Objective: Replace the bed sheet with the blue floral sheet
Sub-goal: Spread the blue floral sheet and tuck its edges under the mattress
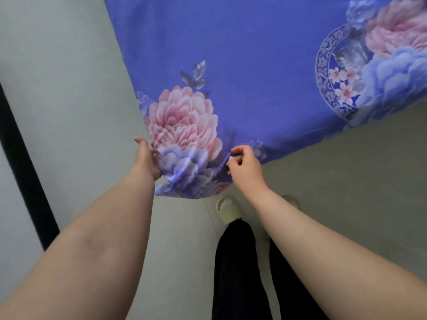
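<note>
Blue floral sheet [242, 54] lies spread across the bed, one corner hanging over the edge near the floor [346, 181]. Left hand [147, 160] grips that corner's side, fingers hidden behind the cloth, while right hand [242, 165] pinches a fold beside it, probably to pull the corner taut. Count: one sheet, two hands, two pale slippers [227, 210].

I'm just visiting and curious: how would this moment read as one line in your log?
step: fitting corner | blue floral sheet: spread on bed | left hand: holds corner fabric | right hand: pinches sheet edge
</note>
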`<state>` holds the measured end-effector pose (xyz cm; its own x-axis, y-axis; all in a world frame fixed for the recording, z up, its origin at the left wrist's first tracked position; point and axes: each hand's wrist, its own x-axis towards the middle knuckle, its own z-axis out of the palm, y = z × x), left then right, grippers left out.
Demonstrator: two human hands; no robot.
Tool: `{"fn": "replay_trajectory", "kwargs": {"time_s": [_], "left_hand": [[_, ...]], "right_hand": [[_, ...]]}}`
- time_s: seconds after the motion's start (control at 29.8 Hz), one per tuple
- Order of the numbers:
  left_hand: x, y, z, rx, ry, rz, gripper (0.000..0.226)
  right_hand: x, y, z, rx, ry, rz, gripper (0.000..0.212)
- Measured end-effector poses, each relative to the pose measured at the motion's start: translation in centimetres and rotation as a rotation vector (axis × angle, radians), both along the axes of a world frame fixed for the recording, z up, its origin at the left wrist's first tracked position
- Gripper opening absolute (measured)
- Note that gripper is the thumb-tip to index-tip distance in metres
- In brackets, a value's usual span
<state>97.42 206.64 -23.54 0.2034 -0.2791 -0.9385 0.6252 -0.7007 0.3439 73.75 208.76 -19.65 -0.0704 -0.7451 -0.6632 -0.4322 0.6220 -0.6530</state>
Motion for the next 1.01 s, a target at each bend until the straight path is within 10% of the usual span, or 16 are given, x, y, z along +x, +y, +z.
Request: {"fn": "replay_trajectory", "kwargs": {"time_s": [0.17,0.3,0.44,0.6,0.8,0.9,1.01], "left_hand": [[1.0,1.0,-0.1,0.115,-0.065,-0.222,0.025],[4.6,3.4,-1.1,0.143,-0.758,-0.313,0.035],[5.2,3.7,-1.3,0.266,-0.886,-0.465,0.039],[1.0,1.1,1.0,0.518,-1.012,-0.343,0.039],[-9.2,-4.2,3.7,-0.29,-1.534,-1.027,0.047],[-16.4,-7.8,5.1,-0.382,-1.362,-1.432,0.051],[-23.4,-9.2,5.7,-0.217,-1.003,-1.824,0.048]], "right_hand": [[0.3,0.0,-0.6,-0.001,0.017,-0.036,0.021],[0.6,0.1,-0.4,0.033,0.035,0.01,0.011],[-0.4,-0.2,1.2,0.073,0.222,0.352,0.011],[-3.0,-4.4,0.8,-0.697,0.579,0.311,0.037],[-7.7,-7.4,0.7,-0.267,0.489,0.721,0.046],[-9.3,-2.5,2.1,-0.077,0.202,1.137,0.033],[-14.7,-2.2,3.3,0.089,0.097,0.975,0.029]]}}
